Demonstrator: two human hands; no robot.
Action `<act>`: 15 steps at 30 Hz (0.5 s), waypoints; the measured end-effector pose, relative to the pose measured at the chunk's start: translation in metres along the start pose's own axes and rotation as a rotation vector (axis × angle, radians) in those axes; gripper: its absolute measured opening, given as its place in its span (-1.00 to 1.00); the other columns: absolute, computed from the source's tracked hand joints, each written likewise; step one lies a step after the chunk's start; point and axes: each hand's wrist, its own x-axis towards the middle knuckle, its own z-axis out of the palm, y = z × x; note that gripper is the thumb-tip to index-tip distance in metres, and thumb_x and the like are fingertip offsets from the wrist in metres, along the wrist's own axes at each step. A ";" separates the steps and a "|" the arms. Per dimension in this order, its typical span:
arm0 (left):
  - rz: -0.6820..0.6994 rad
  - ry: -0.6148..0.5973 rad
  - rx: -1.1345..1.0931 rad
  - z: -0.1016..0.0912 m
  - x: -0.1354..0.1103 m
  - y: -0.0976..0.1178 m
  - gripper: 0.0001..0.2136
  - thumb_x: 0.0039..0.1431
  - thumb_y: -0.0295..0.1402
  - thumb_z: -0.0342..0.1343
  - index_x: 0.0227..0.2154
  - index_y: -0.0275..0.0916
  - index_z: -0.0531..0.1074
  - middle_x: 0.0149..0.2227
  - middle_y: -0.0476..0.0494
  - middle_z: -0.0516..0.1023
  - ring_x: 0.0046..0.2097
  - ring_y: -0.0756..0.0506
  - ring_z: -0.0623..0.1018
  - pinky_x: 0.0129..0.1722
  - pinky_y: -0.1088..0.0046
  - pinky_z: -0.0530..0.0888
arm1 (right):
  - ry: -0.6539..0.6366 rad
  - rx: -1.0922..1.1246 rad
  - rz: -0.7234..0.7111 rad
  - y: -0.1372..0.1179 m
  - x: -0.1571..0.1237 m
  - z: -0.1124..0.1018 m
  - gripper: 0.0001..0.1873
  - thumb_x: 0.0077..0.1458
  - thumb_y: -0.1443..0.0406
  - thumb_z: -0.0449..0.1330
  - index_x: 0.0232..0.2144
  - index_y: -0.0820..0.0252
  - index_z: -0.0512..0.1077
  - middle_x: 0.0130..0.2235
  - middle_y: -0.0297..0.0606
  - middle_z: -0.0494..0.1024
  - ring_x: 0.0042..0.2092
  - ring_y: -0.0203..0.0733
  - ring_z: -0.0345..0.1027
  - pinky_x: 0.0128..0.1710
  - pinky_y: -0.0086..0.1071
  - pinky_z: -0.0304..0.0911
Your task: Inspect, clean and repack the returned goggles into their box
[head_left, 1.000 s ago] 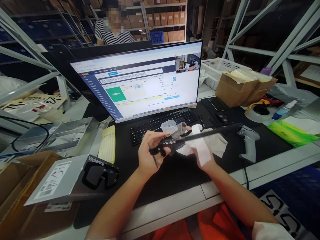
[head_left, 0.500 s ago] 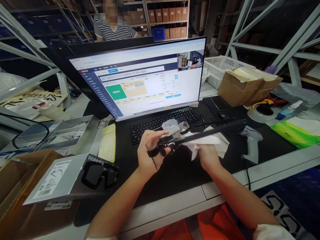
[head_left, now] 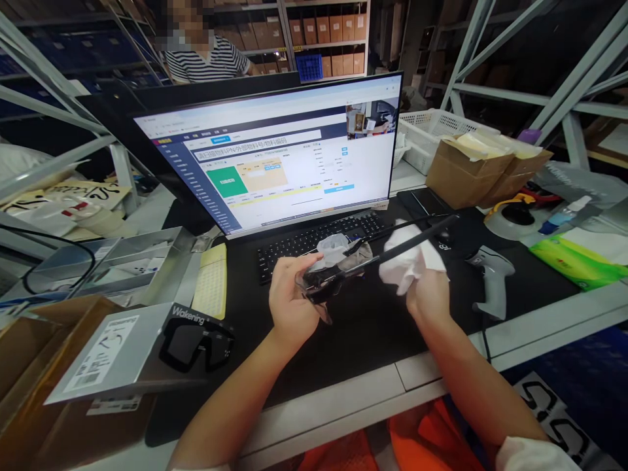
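My left hand (head_left: 293, 302) is closed around the front of black-framed glasses (head_left: 338, 280), tilted above the dark desk mat. Their long black temples point away to the right. A translucent plastic piece (head_left: 333, 246) shows by the lenses; I cannot tell whether it is attached. My right hand (head_left: 432, 294) grips a crumpled white tissue (head_left: 405, 261) next to the temples. Behind the glasses lies a black keyboard (head_left: 314, 235). At left, a grey box (head_left: 132, 353) printed with dark glasses and "Wakening" rests over an open cardboard box (head_left: 59, 327).
A lit monitor (head_left: 275, 163) stands behind the keyboard. On the right are a barcode scanner (head_left: 492, 281), a green packet (head_left: 574, 261), a tape roll (head_left: 513, 216) and brown cartons (head_left: 464, 173). A yellow sheet (head_left: 210, 281) lies left. A person in a striped shirt (head_left: 206, 62) stands beyond the monitor.
My right hand has moved right and slightly up with the tissue, which is now bunched up beside the temples. The glasses have turned in my left hand. The person behind has shifted left.
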 end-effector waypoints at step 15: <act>0.068 -0.135 0.076 0.013 -0.017 -0.001 -0.50 0.04 -0.51 0.37 0.06 -0.09 0.46 -0.11 -0.14 0.44 0.00 -0.21 0.59 0.03 0.15 0.56 | -0.712 -0.885 -0.880 0.033 -0.037 -0.010 -0.39 0.23 0.22 0.14 0.32 0.00 0.24 0.50 -0.19 -0.29 0.47 0.33 -0.53 0.36 0.35 -0.29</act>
